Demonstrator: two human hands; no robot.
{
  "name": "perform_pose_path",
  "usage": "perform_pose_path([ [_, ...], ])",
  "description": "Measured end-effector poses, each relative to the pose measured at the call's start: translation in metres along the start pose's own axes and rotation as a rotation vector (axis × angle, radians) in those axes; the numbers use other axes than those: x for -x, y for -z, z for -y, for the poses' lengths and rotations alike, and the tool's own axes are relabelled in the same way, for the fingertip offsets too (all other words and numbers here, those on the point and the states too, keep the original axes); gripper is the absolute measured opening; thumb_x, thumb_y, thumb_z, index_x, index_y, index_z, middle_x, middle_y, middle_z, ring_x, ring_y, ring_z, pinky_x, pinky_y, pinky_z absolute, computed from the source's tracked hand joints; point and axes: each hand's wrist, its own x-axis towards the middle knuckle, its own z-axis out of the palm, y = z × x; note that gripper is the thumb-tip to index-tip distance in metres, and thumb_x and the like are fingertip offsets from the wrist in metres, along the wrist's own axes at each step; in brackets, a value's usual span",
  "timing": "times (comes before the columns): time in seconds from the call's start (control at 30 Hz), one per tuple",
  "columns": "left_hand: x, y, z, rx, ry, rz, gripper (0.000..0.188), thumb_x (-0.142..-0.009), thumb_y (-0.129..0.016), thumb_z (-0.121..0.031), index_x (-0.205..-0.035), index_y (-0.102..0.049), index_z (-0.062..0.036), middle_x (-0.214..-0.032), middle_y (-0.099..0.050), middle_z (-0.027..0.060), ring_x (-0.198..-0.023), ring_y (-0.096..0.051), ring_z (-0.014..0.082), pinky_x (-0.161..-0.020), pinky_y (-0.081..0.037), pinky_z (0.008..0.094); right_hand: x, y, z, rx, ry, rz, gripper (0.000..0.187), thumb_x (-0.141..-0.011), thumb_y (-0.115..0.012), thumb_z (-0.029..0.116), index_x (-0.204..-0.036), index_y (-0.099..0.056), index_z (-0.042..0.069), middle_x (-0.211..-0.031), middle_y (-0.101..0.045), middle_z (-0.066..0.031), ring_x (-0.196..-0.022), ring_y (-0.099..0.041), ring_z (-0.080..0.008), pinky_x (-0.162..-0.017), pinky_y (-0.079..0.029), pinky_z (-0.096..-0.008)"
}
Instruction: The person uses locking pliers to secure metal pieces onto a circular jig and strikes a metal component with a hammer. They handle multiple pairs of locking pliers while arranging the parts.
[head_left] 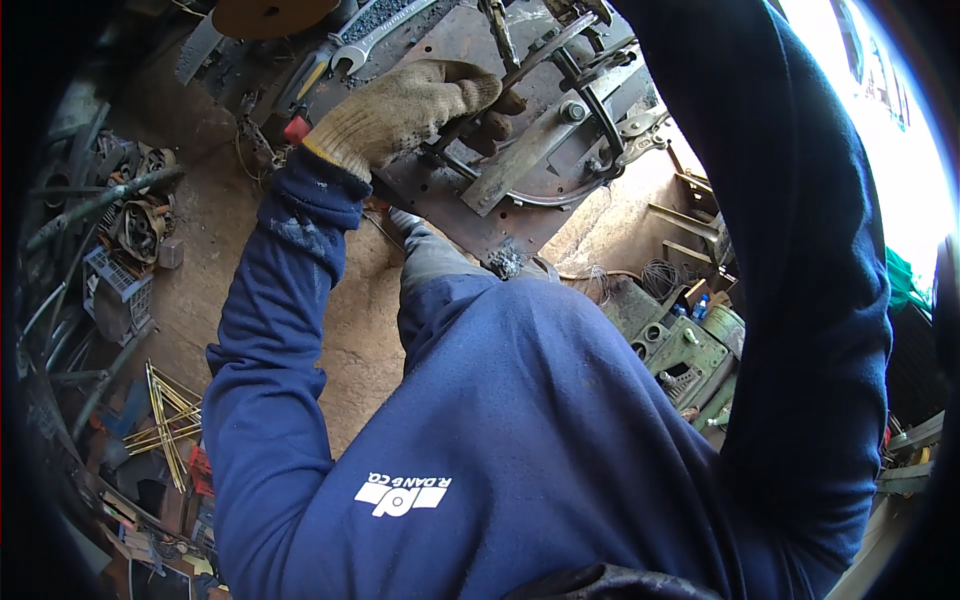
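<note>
My left hand [420, 108], in a tan knit glove, is closed round a dark metal bar [455, 135] of a frame-like metal workpiece. The workpiece stands over a dark steel plate [450, 215] with holes in it. Beside the fingers, a flat steel bar [530, 160] is held down by a bolt [572, 112], and a curved metal strip [560, 198] bends round it. Locking pliers [640, 135] sit at the plate's right side. My right arm [770, 200] reaches up past the top edge; its hand is out of sight.
A large wrench [380, 35], yellow-handled pliers [312, 78] and a brown disc [270, 12] lie at the far left of the work surface. A green machine [690, 355] stands low on the right. Thin yellow rods [165, 425] and a grey crate [118, 285] are on the left.
</note>
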Motion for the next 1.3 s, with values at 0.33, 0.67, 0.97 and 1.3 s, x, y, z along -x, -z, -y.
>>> perform_pose_path([
  [0.33, 0.0, -0.008, -0.005, 0.03, 0.031, -0.062, 0.04, -0.105, -0.06, -0.033, -0.124, -0.067, 0.0007, -0.115, -0.075, 0.0096, -0.099, -0.073, 0.017, -0.087, -0.059, 0.0291, -0.001, 0.002, -0.007, -0.014, -0.003, 0.011, 0.029, -0.082, -0.079, 0.018, -0.105, -0.071, 0.002, -0.088, -0.071, -0.0083, -0.087, -0.07, -0.0227, -0.08, -0.058, -0.0374],
  [0.67, 0.0, -0.007, -0.004, 0.034, 0.018, -0.05, 0.032, -0.106, -0.057, -0.024, -0.124, -0.066, 0.0011, -0.118, -0.074, 0.0109, -0.1, -0.074, 0.0192, -0.089, -0.059, 0.0302, -0.005, 0.003, -0.011, -0.008, 0.031, 0.024, 0.031, -0.08, -0.082, 0.019, -0.104, -0.071, 0.003, -0.087, -0.071, -0.0082, -0.087, -0.071, -0.0232, -0.08, -0.058, -0.0378],
  [0.97, -0.003, 0.0, 0.004, 0.02, -0.094, 0.014, 0.032, -0.106, -0.056, -0.022, -0.124, -0.066, 0.0018, -0.118, -0.074, 0.0116, -0.1, -0.073, 0.0169, -0.09, -0.059, 0.0311, -0.01, 0.003, -0.016, 0.0, 0.081, 0.052, 0.033, -0.078, -0.085, 0.021, -0.102, -0.071, 0.003, -0.087, -0.071, -0.0082, -0.086, -0.071, -0.0236, -0.08, -0.058, -0.0382],
  [1.3, -0.004, -0.001, 0.003, -0.032, -0.031, -0.033, 0.03, -0.104, -0.052, -0.014, -0.127, -0.065, 0.0018, -0.117, -0.073, 0.0095, -0.099, -0.071, 0.0148, -0.089, -0.06, 0.0306, -0.014, 0.007, -0.025, 0.001, 0.165, 0.068, 0.036, -0.076, -0.088, 0.022, -0.101, -0.071, 0.003, -0.086, -0.071, -0.0082, -0.086, -0.071, -0.0241, -0.08, -0.059, -0.0386],
])
